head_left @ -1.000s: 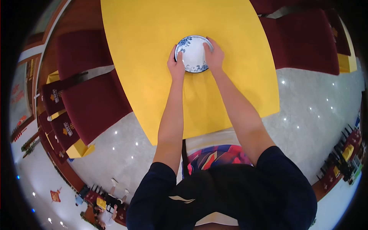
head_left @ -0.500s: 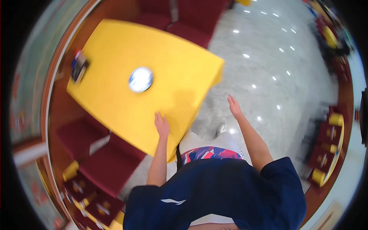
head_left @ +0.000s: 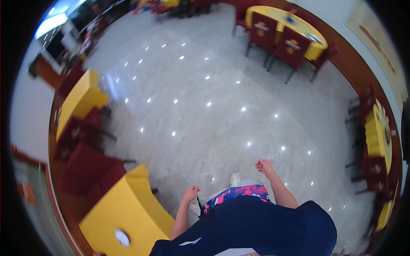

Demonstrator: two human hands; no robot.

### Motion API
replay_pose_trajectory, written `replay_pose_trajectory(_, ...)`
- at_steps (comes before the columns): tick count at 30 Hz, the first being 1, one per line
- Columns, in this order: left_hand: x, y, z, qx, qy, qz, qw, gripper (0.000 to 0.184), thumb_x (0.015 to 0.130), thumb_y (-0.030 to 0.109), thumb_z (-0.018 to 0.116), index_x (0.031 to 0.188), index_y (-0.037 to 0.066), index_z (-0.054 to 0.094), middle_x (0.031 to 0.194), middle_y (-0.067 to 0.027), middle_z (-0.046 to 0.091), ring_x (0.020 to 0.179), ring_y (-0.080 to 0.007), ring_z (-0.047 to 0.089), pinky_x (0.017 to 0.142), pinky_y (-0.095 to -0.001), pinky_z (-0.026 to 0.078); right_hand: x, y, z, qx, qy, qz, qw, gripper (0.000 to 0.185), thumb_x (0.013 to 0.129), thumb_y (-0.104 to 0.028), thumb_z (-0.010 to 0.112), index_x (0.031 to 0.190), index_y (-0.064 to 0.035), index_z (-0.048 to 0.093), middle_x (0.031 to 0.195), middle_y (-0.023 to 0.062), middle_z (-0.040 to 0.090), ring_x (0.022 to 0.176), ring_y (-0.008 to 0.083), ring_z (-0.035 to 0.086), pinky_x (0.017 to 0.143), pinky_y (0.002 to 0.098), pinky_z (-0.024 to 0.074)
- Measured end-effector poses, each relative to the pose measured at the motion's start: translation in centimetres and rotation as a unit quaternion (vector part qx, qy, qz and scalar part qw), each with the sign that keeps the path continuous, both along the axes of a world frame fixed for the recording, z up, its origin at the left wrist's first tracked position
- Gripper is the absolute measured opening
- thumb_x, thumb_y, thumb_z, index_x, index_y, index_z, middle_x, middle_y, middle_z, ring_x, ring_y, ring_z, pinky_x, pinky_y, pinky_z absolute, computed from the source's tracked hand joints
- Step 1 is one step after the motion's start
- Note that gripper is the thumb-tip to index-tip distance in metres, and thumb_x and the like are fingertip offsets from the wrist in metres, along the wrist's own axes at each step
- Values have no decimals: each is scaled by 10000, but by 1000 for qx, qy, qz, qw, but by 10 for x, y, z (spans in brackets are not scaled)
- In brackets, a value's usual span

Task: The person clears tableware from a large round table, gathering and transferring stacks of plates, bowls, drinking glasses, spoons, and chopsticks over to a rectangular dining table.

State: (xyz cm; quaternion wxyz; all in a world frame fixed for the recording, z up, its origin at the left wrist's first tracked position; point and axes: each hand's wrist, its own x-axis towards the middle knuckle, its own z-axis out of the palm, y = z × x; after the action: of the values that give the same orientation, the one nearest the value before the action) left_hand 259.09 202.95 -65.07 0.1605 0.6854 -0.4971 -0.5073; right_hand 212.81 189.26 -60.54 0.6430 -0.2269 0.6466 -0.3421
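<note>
Low in the head view, my left hand [head_left: 191,194] hangs beside my hip with loosely bent fingers, and I see no object in it. A black strap [head_left: 199,205] lies close to that hand; whether they touch I cannot tell. My right hand [head_left: 265,167] is out over the grey floor, its fingers slightly curled and apart, with nothing in them. Nearest to my left arm stands a yellow-covered table [head_left: 141,205], carrying a round white and dark item [head_left: 122,237] that looks like wrapped tableware. Neither hand touches the table.
Shiny grey floor [head_left: 205,123] stretches ahead. A maroon seat [head_left: 89,175] and another yellow-covered table [head_left: 81,100] stand at the left. A round table [head_left: 277,19] with maroon chairs [head_left: 290,47] is at the upper right. More yellow tables [head_left: 376,132] line the right wall.
My view has swung rightward and away from the near table, which now sits at the lower left. Both hands have dropped closer to my body, and their fingers are more bent.
</note>
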Motion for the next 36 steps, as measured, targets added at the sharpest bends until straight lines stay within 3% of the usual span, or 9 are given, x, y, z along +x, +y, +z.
replay_pose_trajectory(5,-79,-156,38,-10,101,68,993,372,974,269,443,854,-8,659,874,-114,702,834,-178,661,753,-311,498,-60,-16,17,37,4,-77,996,237,947,-315,498,881,-104,584,853,64,677,740,157,643,649,309,501)
replay_pose_trajectory(7,-130,-213,66,70,157,76,982,338,977,283,448,903,16,641,894,-103,704,841,-177,660,745,-299,485,-78,-38,22,22,-20,-81,996,240,940,-311,493,873,-99,582,845,69,680,735,160,644,651,307,503)
replay_pose_trajectory(13,-243,-346,64,145,168,-77,972,324,976,315,444,943,32,599,963,-118,704,878,-184,656,775,-316,479,-93,-107,-2,40,-37,-101,993,283,942,-327,481,837,-83,580,849,90,687,717,160,642,643,306,515)
replay_pose_trajectory(18,-319,-475,49,239,273,-37,931,408,1012,342,370,746,75,528,984,-177,687,927,-224,641,824,-344,483,-111,-209,8,26,-51,-130,990,332,936,-359,535,783,-69,587,740,65,642,686,145,630,645,280,512)
replay_pose_trajectory(22,-369,-583,90,255,315,-23,914,424,1018,327,362,642,135,406,935,-199,671,917,-257,623,836,-378,477,-148,-303,39,40,27,-68,997,364,932,-371,560,737,-66,591,735,63,638,687,137,620,644,275,504)
replay_pose_trajectory(26,-403,-687,91,266,422,-15,867,404,1008,329,389,657,133,426,915,-170,668,899,-236,619,804,-359,474,-198,-381,56,23,46,-80,995,368,933,-366,570,710,-73,586,738,51,636,680,133,609,639,273,495)
replay_pose_trajectory(28,-431,-727,71,223,361,-42,905,378,998,336,399,686,129,453,924,-141,677,879,-214,626,785,-341,472,-221,-396,63,30,44,-103,993,352,934,-361,569,726,-77,583,746,48,635,684,138,610,642,278,495)
replay_pose_trajectory(30,-456,-764,74,174,290,-76,938,356,988,344,408,715,126,480,933,-111,685,859,-193,633,766,-323,471,-240,-412,74,25,-74,-312,947,286,932,-346,567,795,-96,577,778,42,631,700,154,604,649,302,491)
replay_pose_trajectory(36,-594,-849,111,196,347,-124,909,252,951,281,442,766,120,499,823,-63,651,789,-153,617,705,-295,470,-294,-426,49,-24,-181,-489,853,172,929,-310,563,882,-145,566,804,24,618,717,156,589,639,325,477)
